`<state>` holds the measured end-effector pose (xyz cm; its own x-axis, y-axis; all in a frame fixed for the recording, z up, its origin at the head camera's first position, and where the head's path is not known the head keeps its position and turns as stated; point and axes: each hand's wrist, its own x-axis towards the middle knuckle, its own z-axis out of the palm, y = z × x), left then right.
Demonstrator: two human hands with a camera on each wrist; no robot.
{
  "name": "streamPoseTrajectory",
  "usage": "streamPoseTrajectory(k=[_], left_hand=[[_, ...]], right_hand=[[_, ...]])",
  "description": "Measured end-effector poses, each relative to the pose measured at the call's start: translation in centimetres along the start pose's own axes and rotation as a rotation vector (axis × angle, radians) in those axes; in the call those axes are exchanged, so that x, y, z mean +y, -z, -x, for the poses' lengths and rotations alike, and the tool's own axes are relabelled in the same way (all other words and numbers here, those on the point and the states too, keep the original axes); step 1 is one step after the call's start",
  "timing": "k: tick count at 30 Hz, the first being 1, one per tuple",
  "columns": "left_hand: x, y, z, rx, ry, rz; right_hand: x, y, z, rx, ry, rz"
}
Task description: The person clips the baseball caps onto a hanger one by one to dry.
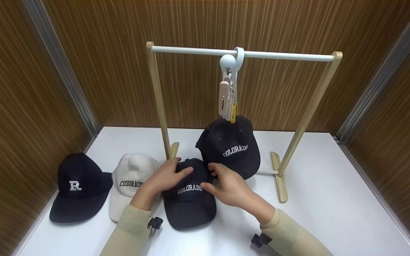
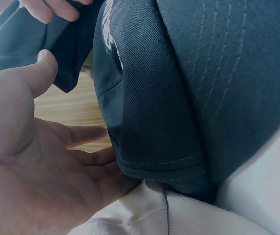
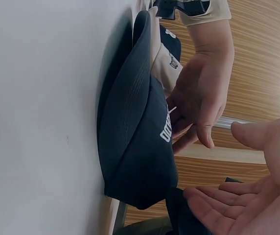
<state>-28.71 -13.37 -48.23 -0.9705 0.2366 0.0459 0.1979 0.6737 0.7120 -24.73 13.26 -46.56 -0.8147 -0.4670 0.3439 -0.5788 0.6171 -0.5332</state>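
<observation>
A dark cap point(image 1: 189, 211) lettered COLORADO lies on the white table, brim toward me. My left hand point(image 1: 166, 175) is at its left side, thumb over the crown; in the left wrist view the straight fingers point(image 2: 88, 155) reach the cap's side point(image 2: 154, 112). On the other side my right hand point(image 1: 230, 186) spreads thumb and fingers beside the crown, also seen in the right wrist view as a loosely bent hand point(image 3: 257, 191). Neither hand grips the cap. Just behind, a second dark COLORADO cap point(image 1: 231, 140) hangs below several pale clips point(image 1: 224, 97).
A white-barred wooden rack point(image 1: 287, 56) stands across the table, with a white hook point(image 1: 240, 58) over its bar. On the left lie a cream cap point(image 1: 132, 169) and a navy cap point(image 1: 80, 199) with an R. Wood-patterned panels point(image 1: 190, 21) enclose the table.
</observation>
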Motion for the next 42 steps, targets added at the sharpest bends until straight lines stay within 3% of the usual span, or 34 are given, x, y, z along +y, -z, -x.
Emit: streamPoseTrajectory(k=[6,23,33,42], left_hand=[[-0.2,-0.3,0.0,-0.022,-0.004,0.0],[-0.8,-0.7,-0.2,-0.002,0.008,-0.021],[-1.2,-0.9,-0.3,-0.002,-0.073,0.003],[-1.3,-0.8,-0.2,0.004,-0.07,0.012]], right_hand=[[-0.2,-0.4,-0.5,-0.041,-0.028,0.008],[0.5,-1.2,-1.7,-0.043,-0.033,0.012],[0.6,-1.3,-1.9,-0.059,-0.068,0.028],[0.9,-1.1,-2.1,-0.077,-0.088,0.025]])
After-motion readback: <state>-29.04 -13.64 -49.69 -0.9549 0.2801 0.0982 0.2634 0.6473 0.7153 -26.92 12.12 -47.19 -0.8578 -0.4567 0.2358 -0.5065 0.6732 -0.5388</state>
